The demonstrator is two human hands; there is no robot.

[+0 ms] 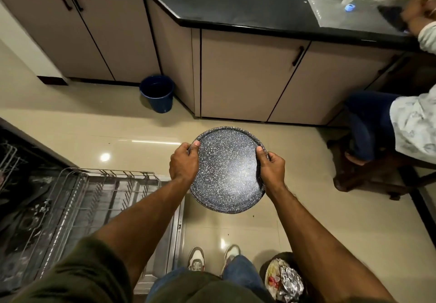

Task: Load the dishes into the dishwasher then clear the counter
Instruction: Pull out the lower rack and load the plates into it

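A round dark plate [227, 169] with white speckles is held flat over the floor in front of me; a second rim shows under it, so it may be a stack of two. My left hand [185, 161] grips its left rim, thumb on top. My right hand [271, 167] grips the right rim the same way. The dishwasher [28, 151] stands open at the lower left, its lower wire rack [94, 198] pulled out over the door and holding no dishes that I can see.
A blue bucket [157, 93] stands on the floor by the cabinets. A black counter [224, 2] with a steel sink [354, 7] runs along the top. Another person [405, 123] sits at the right. A bin with foil and scraps [284, 279] sits by my feet.
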